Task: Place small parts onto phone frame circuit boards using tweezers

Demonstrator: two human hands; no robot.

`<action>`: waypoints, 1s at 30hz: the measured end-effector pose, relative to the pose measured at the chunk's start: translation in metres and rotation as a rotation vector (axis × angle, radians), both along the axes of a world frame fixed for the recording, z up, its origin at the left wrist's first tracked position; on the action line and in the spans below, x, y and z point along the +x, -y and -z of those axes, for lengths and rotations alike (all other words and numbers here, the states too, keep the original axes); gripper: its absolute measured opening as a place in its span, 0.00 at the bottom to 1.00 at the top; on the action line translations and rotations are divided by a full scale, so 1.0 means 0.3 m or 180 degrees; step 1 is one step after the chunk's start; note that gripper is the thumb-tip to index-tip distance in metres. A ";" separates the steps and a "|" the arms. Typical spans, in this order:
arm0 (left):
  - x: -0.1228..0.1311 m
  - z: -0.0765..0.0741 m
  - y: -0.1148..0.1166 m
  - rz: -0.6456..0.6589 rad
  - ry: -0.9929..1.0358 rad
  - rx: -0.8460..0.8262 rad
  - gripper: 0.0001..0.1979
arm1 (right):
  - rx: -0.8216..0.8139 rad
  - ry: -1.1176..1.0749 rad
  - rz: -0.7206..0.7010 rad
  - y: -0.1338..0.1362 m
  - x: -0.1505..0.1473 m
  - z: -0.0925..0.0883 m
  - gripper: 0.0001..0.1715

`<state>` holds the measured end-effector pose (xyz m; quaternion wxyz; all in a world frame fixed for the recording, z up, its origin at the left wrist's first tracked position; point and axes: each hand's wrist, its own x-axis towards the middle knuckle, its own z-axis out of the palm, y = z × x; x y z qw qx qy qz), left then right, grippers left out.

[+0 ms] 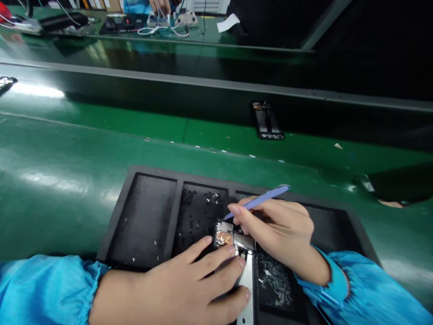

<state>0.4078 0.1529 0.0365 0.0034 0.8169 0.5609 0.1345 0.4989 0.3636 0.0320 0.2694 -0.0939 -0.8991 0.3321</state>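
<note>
My left hand (189,284) lies over an opened phone body (237,253), fingers pressed on its left side and holding it steady on the black tray (145,216). A copper patch shows at the phone's upper end. My right hand (280,230) pinches a thin purple plastic pry tool (260,201) like a pen, its tip touching the phone's top edge. Both wrists wear blue sleeves.
The black tray has several compartments strewn with tiny screws. It rests on a green bench. Another opened phone (267,121) lies on the conveyor beyond. Across the line, another person's hands (160,5) work among white cables and devices.
</note>
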 end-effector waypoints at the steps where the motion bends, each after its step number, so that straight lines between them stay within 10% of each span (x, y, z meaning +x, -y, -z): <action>1: 0.000 0.001 0.000 0.0005 -0.0010 -0.0002 0.23 | 0.0089 -0.0046 -0.0017 -0.002 0.000 0.001 0.19; 9: -0.001 0.009 0.000 0.0048 -0.0021 0.0003 0.24 | 0.0527 -0.0277 -0.0414 -0.019 -0.001 -0.001 0.13; 16: 0.002 0.000 0.003 -0.0044 -0.0112 0.0102 0.23 | -0.0669 -0.0407 0.0648 -0.019 0.015 0.015 0.05; 21: 0.019 -0.017 0.023 -0.0849 -0.0246 0.0063 0.21 | -0.1545 0.0202 0.0199 -0.039 -0.034 0.018 0.13; 30: -0.025 -0.041 0.004 -0.0659 -0.0197 -0.0298 0.29 | -0.0947 0.0747 -0.0212 -0.092 -0.026 0.026 0.09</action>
